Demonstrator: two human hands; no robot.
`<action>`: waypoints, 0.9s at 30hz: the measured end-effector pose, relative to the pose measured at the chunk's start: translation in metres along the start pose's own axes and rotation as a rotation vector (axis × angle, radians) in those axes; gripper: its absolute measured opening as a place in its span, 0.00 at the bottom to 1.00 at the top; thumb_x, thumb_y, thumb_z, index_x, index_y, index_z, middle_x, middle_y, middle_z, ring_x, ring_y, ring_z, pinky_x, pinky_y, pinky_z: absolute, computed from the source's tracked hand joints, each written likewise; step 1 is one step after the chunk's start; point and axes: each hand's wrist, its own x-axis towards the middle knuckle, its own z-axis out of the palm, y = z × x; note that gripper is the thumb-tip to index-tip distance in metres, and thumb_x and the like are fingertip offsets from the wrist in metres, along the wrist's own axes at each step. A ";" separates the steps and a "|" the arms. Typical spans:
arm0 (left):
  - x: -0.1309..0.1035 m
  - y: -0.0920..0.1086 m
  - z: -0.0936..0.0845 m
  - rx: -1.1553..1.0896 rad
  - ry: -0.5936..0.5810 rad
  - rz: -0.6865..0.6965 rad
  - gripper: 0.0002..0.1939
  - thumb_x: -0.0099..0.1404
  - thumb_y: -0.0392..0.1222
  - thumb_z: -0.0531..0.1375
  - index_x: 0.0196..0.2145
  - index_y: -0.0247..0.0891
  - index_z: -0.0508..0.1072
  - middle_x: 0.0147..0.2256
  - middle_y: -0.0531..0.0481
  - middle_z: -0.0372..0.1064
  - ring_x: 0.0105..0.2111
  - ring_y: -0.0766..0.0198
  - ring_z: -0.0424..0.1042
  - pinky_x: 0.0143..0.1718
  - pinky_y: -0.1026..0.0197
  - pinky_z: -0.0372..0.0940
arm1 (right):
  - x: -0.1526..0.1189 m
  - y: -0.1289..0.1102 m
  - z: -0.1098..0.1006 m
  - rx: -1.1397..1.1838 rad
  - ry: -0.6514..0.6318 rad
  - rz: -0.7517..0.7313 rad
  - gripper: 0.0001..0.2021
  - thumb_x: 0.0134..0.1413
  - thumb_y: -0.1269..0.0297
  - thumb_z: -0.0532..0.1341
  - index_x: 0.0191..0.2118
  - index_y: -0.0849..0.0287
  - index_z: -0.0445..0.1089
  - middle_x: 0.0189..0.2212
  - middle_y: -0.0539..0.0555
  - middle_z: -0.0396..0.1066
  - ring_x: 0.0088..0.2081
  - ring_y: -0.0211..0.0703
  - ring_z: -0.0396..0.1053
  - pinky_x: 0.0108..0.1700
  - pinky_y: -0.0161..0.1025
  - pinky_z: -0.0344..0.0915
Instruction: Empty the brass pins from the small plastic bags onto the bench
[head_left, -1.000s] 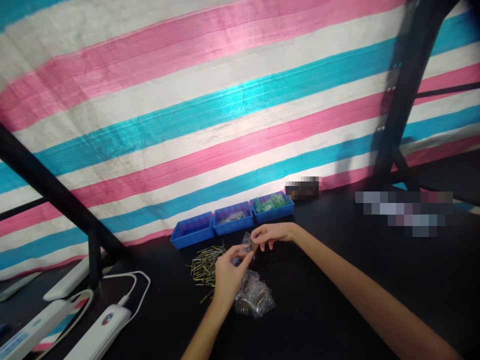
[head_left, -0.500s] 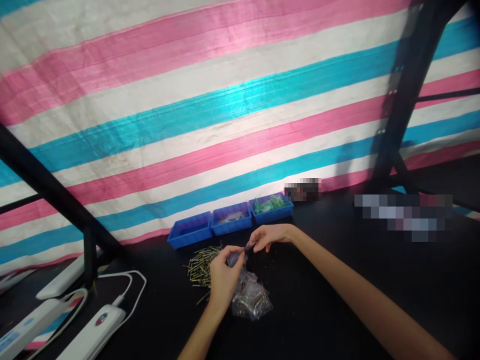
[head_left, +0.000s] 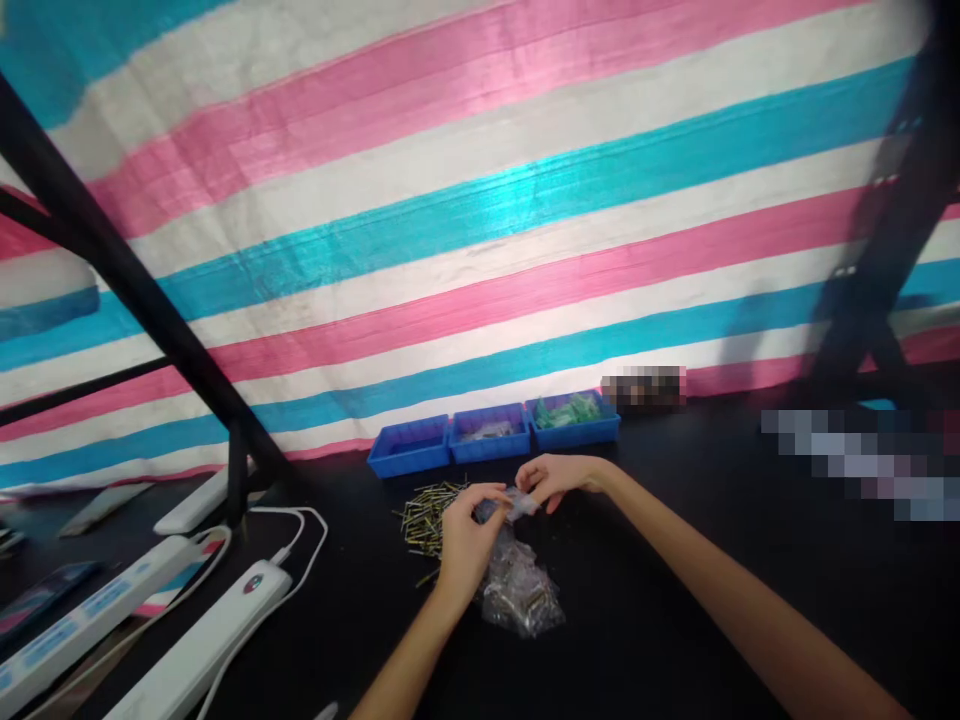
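Holding clear plastic (head_left: 523, 504), left hand (head_left: 468, 526), right hand (head_left: 561, 478), filled bags (head_left: 520, 596) nearby

Apparently a makeshift workshop, with striped tarpaulin sheeting (head_left: 480, 290), blue parts trays (head_left: 491, 449) and heaped thin rods (head_left: 424, 520)

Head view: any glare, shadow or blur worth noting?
Head view: glare on the striped sheet, faint shadow beside the right post; head view: black tabletop loses detail; head view: clear plastic between left hand and right hand looks soft; head view: pixelated patches at right.
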 end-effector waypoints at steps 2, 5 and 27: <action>0.001 -0.003 0.000 -0.020 0.026 -0.015 0.03 0.51 0.36 0.60 0.23 0.38 0.74 0.34 0.47 0.75 0.37 0.56 0.72 0.44 0.53 0.62 | 0.000 -0.003 0.002 -0.034 -0.008 -0.011 0.21 0.36 0.58 0.68 0.38 0.60 0.65 0.37 0.52 0.70 0.34 0.38 0.72 0.30 0.30 0.69; 0.002 -0.005 0.000 -0.056 0.058 -0.034 0.03 0.51 0.35 0.60 0.22 0.37 0.73 0.31 0.47 0.76 0.35 0.57 0.73 0.42 0.55 0.63 | 0.001 -0.012 0.007 -0.132 0.038 -0.053 0.23 0.36 0.56 0.68 0.39 0.60 0.65 0.35 0.53 0.70 0.31 0.39 0.72 0.26 0.31 0.68; 0.006 -0.006 -0.008 -0.113 0.242 0.064 0.05 0.55 0.40 0.61 0.27 0.38 0.75 0.37 0.46 0.72 0.39 0.58 0.70 0.35 0.61 0.64 | -0.006 -0.065 0.007 -0.659 0.387 -0.620 0.12 0.45 0.78 0.60 0.24 0.55 0.77 0.40 0.52 0.69 0.42 0.41 0.67 0.44 0.36 0.63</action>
